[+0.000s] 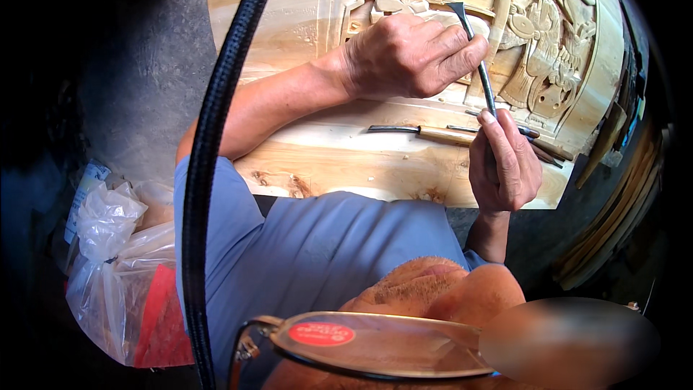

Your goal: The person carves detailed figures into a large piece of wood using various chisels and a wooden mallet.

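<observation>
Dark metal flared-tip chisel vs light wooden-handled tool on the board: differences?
Pose: left hand and right hand hold the dark metal flared-tip chisel; the light wooden-handled tool lies on the pale board.
Direction: the chisel's tip points up in the picture, the tool's metal end left.
Both show dark metal.

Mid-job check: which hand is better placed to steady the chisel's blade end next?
Probably the left hand: it holds the chisel near the flared blade, over the carving. The right hand grips toward the opposite end.
</observation>
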Action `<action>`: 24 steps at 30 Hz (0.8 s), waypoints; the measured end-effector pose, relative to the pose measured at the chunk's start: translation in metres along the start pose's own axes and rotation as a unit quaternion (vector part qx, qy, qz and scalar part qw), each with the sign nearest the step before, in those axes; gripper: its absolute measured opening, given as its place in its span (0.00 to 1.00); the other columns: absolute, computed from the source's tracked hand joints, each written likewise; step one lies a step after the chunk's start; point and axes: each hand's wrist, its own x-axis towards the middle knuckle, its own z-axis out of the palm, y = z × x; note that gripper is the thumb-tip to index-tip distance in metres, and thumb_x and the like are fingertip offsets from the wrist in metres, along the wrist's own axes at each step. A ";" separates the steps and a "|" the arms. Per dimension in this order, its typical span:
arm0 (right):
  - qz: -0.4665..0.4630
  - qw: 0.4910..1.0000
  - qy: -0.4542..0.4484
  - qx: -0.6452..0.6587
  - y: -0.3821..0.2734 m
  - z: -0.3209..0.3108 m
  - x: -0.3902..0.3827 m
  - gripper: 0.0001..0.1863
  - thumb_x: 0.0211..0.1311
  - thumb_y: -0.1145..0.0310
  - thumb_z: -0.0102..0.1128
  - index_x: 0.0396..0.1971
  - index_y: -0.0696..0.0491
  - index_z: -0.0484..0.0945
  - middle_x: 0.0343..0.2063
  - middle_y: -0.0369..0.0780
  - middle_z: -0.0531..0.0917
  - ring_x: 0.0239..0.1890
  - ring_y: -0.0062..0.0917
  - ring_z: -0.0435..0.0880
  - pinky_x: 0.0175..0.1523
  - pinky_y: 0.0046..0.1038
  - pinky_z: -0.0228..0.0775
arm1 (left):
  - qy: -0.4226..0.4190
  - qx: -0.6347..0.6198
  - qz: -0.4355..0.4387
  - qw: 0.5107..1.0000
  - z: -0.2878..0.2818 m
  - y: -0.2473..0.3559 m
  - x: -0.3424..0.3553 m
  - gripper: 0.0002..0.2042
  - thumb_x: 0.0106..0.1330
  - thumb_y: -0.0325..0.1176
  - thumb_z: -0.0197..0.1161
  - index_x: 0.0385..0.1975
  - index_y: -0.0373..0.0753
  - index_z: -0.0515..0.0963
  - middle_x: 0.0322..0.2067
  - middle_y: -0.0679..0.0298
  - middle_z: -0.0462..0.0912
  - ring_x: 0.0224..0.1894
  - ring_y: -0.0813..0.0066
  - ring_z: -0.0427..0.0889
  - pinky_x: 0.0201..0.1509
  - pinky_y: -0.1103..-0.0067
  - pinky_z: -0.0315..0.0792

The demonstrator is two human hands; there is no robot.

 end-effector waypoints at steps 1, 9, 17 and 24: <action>0.001 1.000 -0.002 -0.003 0.000 -0.001 -0.001 0.20 0.54 0.86 0.79 0.49 0.59 0.91 0.41 0.52 0.93 0.33 0.36 0.93 0.39 0.30 0.85 | -0.015 -0.003 -0.005 1.000 -0.001 0.001 0.000 0.17 0.64 0.31 0.69 0.53 0.36 0.85 0.31 0.67 0.82 0.28 0.78 0.85 0.27 0.79 0.76; 0.003 1.000 -0.007 0.002 0.000 -0.002 0.003 0.20 0.54 0.85 0.79 0.49 0.59 0.91 0.40 0.51 0.93 0.33 0.35 0.93 0.38 0.30 0.85 | -0.060 -0.006 -0.011 0.998 -0.009 0.003 0.000 0.19 0.64 0.31 0.71 0.56 0.38 0.85 0.37 0.64 0.86 0.29 0.75 0.86 0.28 0.78 0.79; 0.010 1.000 -0.009 0.006 0.003 0.001 0.002 0.20 0.53 0.86 0.79 0.48 0.60 0.92 0.39 0.50 0.93 0.31 0.33 0.92 0.36 0.29 0.83 | -0.069 -0.015 -0.024 0.997 -0.007 0.003 -0.001 0.19 0.65 0.31 0.70 0.56 0.37 0.85 0.37 0.64 0.86 0.32 0.73 0.89 0.31 0.77 0.82; 0.011 1.000 -0.005 0.005 0.004 0.004 0.002 0.20 0.54 0.86 0.80 0.48 0.60 0.92 0.39 0.50 0.93 0.31 0.33 0.93 0.36 0.29 0.83 | -0.062 -0.020 -0.030 0.997 -0.006 0.002 -0.001 0.20 0.64 0.31 0.70 0.57 0.36 0.85 0.38 0.64 0.86 0.33 0.72 0.89 0.32 0.77 0.82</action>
